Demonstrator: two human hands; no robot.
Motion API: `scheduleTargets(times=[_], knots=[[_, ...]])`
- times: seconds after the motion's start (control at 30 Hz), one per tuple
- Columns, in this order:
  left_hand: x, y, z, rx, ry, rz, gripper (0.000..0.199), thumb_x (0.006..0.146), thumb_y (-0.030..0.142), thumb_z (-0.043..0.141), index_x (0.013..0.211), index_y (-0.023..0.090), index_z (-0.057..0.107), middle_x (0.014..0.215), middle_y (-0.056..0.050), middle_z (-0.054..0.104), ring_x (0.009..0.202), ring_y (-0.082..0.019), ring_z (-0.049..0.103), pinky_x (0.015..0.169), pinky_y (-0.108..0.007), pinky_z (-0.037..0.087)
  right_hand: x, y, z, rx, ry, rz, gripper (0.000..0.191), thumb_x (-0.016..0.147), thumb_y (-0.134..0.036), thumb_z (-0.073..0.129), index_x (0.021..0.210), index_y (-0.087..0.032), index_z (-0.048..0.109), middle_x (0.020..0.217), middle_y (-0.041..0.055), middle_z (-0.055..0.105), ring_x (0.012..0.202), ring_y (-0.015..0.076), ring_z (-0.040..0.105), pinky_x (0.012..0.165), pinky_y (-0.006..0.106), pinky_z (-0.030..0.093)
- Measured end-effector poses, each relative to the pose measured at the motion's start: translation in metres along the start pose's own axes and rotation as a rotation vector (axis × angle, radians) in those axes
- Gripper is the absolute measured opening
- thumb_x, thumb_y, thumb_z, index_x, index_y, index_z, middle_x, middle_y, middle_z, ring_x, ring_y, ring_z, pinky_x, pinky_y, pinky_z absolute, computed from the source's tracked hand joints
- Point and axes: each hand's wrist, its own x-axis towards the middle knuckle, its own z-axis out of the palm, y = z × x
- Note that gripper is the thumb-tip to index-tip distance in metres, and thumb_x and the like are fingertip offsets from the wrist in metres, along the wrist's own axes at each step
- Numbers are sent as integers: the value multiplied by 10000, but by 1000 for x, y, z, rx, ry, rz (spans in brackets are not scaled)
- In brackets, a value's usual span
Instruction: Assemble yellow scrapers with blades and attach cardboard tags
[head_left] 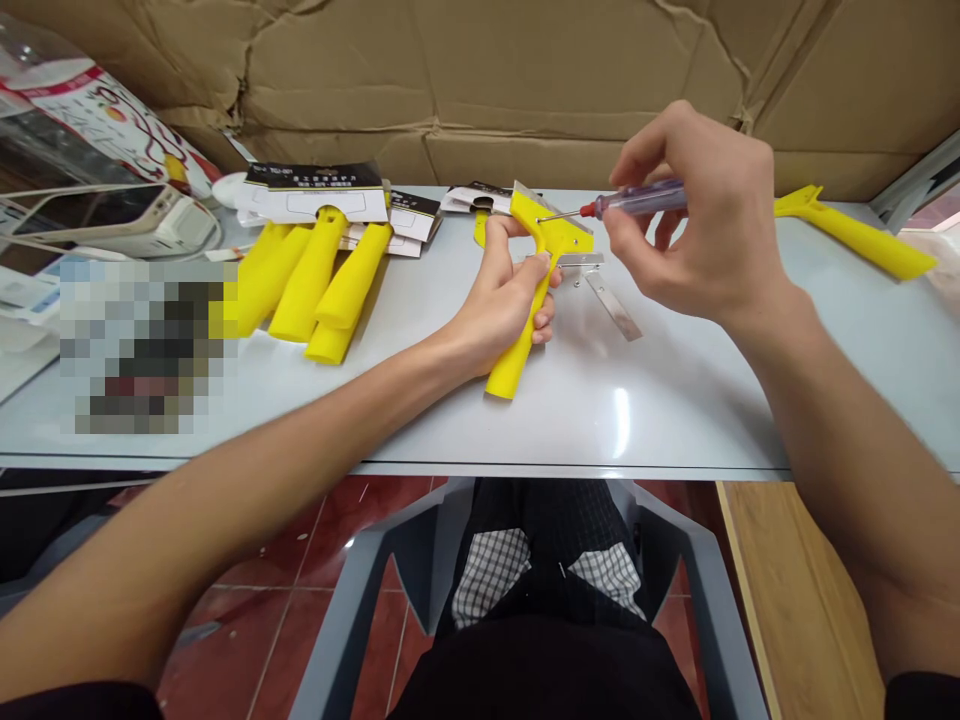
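A bright yellow plastic scraper (551, 235) with a long handle and a wide, flat head is held upright over a glossy white counter (600, 420), a thin metal blade (534, 197) showing along the head's far edge. Its handle is gripped in the closed left hand (510, 300), the fingers wrapped around it and the forearm laid across the counter's front. A slim screwdriver with a clear purple handle and red collar (641, 200) is pinched in the raised right hand (694, 215), its steel shaft brought to the scraper's head. Whether the tip is seated in a screw cannot be made out. Two loose steel strips (604, 300) lie just beside the scraper. Yellow handles (315, 280) are heaped to the left by printed card packaging (315, 195), and a further yellow scraper (855, 232) lies at right. The counter's left side is partly hidden by a pixelated patch (142, 345).
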Motion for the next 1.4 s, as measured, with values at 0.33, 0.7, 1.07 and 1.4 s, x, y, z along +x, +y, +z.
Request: scheduleTargets(times=[0.33, 0.7, 1.07, 1.4], knots=[[-1, 1, 1, -22, 7, -17, 455, 1046, 245, 577, 1409, 376, 335, 913, 40, 610, 477, -44, 430, 471, -176, 357, 1, -1, 2, 14, 65, -6, 200, 956, -295, 667, 857, -280, 494, 772, -30, 678, 583, 167, 605, 660, 362, 505], [4, -1, -1, -19, 32, -1, 393, 1066, 244, 573, 1384, 356, 373, 909, 31, 597, 497, -36, 441, 525, -177, 382, 0, 7, 7, 41, 161, -34, 202, 877, -324, 791, 899, -279, 595, 780, -14, 754, 540, 175, 646, 541, 343, 501], [6, -7, -5, 6, 35, 35, 404, 1069, 307, 611, 1433, 327, 437, 981, -20, 643, 542, -46, 499, 571, -199, 440, -1, 7, 7, 51, 74, -60, 94, 886, -249, 717, 948, -294, 663, 797, -6, 793, 556, 196, 686, 531, 355, 502], [4, -8, -9, 45, 26, 109, 441, 1030, 371, 692, 1411, 353, 471, 967, -24, 655, 522, -62, 499, 542, -210, 422, 1, 5, 5, 41, 87, -42, 244, 799, -272, 803, 951, -293, 613, 845, 2, 790, 506, 182, 656, 558, 368, 528]])
